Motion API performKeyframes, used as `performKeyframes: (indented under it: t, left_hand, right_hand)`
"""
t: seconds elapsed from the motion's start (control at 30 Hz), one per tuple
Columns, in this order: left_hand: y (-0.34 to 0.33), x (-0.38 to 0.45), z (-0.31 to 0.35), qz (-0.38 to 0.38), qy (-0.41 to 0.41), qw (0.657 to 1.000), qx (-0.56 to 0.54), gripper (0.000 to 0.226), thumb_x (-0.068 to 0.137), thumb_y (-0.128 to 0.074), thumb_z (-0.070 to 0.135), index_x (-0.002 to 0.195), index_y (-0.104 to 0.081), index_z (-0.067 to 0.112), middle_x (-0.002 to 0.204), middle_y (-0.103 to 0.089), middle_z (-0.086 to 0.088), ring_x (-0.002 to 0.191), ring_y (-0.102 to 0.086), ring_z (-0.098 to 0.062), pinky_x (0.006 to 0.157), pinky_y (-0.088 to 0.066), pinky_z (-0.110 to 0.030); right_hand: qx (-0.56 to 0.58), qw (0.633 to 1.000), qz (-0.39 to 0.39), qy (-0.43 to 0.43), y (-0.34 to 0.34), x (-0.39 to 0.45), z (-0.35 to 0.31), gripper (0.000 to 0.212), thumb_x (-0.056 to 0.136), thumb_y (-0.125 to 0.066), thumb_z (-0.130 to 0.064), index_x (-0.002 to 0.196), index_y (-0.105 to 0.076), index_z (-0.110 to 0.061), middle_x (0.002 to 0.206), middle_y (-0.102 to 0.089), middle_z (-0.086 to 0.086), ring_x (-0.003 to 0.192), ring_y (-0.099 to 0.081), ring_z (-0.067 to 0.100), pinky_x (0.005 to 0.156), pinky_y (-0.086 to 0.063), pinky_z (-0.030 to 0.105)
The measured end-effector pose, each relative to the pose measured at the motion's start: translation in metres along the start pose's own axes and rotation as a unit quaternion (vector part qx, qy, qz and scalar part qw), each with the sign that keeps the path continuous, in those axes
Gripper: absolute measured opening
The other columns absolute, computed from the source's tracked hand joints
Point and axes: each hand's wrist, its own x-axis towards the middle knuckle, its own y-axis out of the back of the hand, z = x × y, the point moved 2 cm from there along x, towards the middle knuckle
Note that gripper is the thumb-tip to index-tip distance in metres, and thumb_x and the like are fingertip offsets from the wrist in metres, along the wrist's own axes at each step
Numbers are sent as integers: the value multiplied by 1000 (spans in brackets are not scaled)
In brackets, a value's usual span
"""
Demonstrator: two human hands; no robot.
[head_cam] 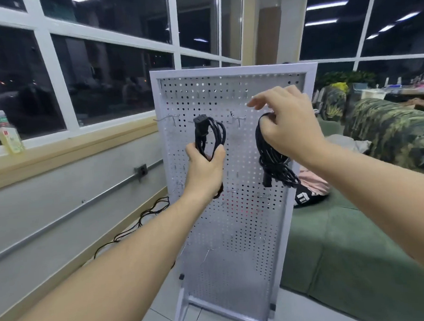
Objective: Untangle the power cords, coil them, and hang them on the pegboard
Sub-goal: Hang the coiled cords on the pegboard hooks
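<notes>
At frame centre, before the white perforated metal pegboard (pixel 237 223), we are gripping one coiled black power cord (pixel 211 138) in our left hand (pixel 205 167) and pinching a second coiled black cord (pixel 272 161) in our right hand (pixel 291 128).

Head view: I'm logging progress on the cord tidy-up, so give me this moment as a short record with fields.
left hand: left hand grips a coiled black cord, connector end up, in front of the pegboard
right hand: right hand holds the top of a second coiled cord, which hangs below it
pegboard: white, freestanding, upright; metal hooks in its holes
hung yet: cannot tell whether either coil is on a hook
floor: loose black cords lie left of the board
windowsill: bottle
</notes>
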Motion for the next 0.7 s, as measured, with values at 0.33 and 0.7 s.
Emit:
performKeyframes:
  t: [0.33,0.7]
  left_hand:
    - [-24,33,16,-32,-57,998,-12,47,96,-61,52,127,-31,34,85,-47,6,71,-51,-12,66,-46,-34]
    - [-26,33,-10,-75,63,995,-20,75,91,-72,48,151,-31,27,119,-59,11,115,-61,-19,102,-50,-43]
  right_hand:
    - [-198,957,-214,-12,-27,42,13,55,91,-46,-8,141,-55,-28,133,-65,-7,128,-45,24,104,-28,41]
    - [-97,990,-34,92,-26,4,2,37,83,-51,-15,114,-70,-21,122,-66,-1,116,-52,28,95,-35,43]
